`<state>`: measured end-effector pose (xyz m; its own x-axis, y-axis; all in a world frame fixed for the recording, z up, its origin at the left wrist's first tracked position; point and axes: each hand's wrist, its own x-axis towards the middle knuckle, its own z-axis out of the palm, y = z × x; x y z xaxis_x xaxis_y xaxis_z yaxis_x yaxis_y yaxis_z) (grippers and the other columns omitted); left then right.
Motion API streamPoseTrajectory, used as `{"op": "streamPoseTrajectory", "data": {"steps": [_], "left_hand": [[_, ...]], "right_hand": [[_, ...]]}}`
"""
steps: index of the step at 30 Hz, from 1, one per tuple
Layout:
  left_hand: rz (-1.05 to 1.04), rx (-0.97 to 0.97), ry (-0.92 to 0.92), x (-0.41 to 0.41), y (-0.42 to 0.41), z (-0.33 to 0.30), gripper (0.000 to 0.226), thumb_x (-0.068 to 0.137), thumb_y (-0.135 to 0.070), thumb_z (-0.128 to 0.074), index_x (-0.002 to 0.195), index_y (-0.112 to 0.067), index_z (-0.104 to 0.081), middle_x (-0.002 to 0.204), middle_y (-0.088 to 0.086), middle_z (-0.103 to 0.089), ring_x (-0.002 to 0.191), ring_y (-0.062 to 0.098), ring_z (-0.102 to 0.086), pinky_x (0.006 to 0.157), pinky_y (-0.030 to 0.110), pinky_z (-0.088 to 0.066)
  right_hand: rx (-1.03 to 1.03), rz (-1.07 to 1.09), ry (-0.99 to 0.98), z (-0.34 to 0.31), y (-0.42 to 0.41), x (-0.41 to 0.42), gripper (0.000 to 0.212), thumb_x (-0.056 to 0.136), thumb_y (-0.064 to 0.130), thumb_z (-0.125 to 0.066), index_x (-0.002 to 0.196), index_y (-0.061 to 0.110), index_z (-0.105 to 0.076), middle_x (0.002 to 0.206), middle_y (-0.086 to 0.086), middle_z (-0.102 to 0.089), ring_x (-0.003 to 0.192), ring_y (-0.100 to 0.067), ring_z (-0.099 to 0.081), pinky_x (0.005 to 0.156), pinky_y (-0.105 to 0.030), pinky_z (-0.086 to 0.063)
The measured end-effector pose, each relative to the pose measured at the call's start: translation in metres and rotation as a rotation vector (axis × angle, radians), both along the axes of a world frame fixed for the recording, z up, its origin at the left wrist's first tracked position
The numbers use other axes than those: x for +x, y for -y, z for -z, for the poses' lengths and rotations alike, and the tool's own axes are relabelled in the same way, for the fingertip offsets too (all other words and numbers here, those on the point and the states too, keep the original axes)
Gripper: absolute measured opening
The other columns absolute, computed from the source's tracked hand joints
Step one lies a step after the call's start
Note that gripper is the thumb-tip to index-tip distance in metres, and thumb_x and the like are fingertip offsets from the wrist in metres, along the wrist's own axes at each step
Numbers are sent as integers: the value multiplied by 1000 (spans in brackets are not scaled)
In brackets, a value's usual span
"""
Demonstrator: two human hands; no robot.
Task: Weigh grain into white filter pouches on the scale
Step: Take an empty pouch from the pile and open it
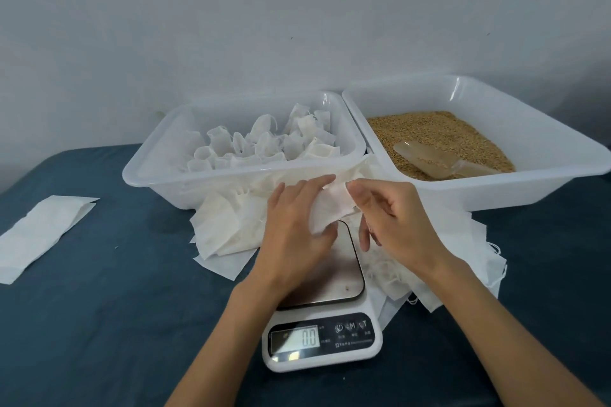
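Observation:
Above the back of the white scale (344, 334), whose display reads 0.0, both my hands hold one white filter pouch (330, 208). My left hand (294, 235) grips its left side between thumb and fingers. My right hand (393, 215) pinches its upper right edge. The steel weighing plate (340, 274) carries nothing. Golden grain (439, 135) fills the floor of the right white tub (496, 188), and a clear plastic scoop (439, 158) lies in it.
The left white tub (155, 175) holds several opened-out pouches (264, 142). Flat pouches lie heaped left (224, 228) and right (463, 258) of the scale. A flat white packet (39, 235) lies at far left on the dark blue cloth (115, 324). A grey wall stands behind.

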<state>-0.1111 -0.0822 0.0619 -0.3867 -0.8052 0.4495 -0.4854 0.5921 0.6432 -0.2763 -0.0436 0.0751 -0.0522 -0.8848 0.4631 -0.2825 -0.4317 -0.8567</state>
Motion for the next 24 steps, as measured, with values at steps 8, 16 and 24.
{"op": "streamPoseTrajectory", "data": {"steps": [8,16,24], "left_hand": [[16,-47,-59,-8,0,5,34,80,-17,-82,110,-16,-65,101,-5,-67,97,16,-65,92,44,-51],[147,390,-520,-6,-6,-6,34,82,-4,-84,106,-12,-61,96,2,-68,88,21,-66,82,46,-54],[219,538,-638,-8,-8,-6,49,74,-11,-82,119,-17,-63,94,5,-72,91,23,-69,81,37,-57]], "right_hand": [[-4,-153,-29,3,-4,5,67,96,65,-38,105,11,-78,63,21,-70,38,-9,-58,48,-19,-47],[-313,233,184,-22,-9,-20,42,105,52,-41,108,25,-72,85,-3,-77,40,-25,-58,40,-29,-41],[-194,608,-130,-53,7,-147,3,85,20,-65,85,21,-67,85,7,-72,52,-18,-63,53,-22,-53]]}}
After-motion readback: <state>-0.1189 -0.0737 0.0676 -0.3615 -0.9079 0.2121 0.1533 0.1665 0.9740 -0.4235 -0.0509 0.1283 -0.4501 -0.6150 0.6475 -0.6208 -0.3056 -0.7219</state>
